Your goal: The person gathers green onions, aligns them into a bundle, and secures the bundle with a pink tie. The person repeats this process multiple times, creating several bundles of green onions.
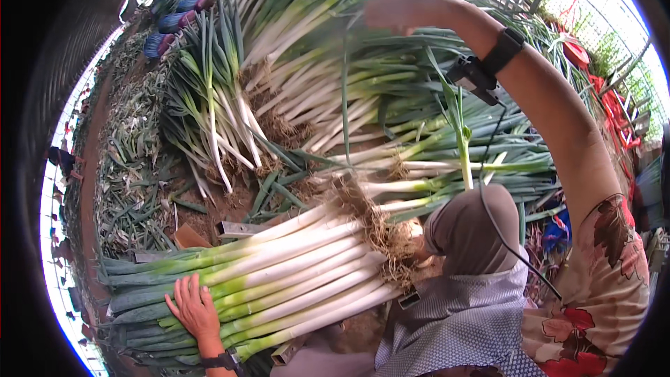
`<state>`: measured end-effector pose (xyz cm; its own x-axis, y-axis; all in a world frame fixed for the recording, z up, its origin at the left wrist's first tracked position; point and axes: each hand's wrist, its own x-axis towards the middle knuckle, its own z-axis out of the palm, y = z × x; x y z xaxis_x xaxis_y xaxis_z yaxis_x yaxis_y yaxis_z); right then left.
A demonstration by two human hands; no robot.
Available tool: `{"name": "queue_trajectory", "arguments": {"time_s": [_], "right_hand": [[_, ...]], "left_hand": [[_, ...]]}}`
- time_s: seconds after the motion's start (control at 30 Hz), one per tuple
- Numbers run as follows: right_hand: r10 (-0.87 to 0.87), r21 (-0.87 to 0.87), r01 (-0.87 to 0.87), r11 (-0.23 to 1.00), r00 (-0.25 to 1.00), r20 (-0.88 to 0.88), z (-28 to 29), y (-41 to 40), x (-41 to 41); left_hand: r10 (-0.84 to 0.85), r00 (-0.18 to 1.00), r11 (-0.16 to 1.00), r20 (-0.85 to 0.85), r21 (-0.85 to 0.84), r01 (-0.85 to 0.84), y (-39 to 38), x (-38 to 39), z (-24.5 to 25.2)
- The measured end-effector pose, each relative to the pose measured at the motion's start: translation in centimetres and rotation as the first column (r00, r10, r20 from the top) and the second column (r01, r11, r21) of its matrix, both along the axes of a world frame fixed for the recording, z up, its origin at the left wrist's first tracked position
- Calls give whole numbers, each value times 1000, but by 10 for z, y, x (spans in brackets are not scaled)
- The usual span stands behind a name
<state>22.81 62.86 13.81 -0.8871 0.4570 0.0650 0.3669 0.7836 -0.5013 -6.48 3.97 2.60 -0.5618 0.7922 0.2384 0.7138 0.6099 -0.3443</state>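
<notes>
A row of long green onions [303,267] lies side by side before me, white shafts in the middle and root ends [390,243] toward my knee. Flat on their green part rests my left hand [192,303], fingers slightly apart and not closed around a stalk. My right hand [390,10] is raised high over the heap and blurred close to the camera. Near its fingers a narrow green leaf strip [345,94] hangs down to the roots. A blurred grey-green shape covers the fingertips, so whether they grip anything is unclear.
More green onions [324,99] are heaped beyond the row, beside a leaning bunch [214,99]. Square metal tube ends [238,229] stick out under the row. Leaf scraps [136,178] litter the left ground. My cloth-covered knee [471,230] and a device cable [487,204] are at right.
</notes>
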Motion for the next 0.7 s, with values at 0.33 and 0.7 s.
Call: {"name": "queue_trajectory", "arguments": {"time_s": [0.33, 0.7], "right_hand": [[-397, -729, 238, 642, 916, -52, -181, 42, -90], [-649, -950, 105, 295, 752, -118, -230, 93, -267]], "left_hand": [[91, 992, 992, 91, -95, -82, -1, 2, 5], [73, 997, 977, 17, -203, -68, 13, 2, 17]]}}
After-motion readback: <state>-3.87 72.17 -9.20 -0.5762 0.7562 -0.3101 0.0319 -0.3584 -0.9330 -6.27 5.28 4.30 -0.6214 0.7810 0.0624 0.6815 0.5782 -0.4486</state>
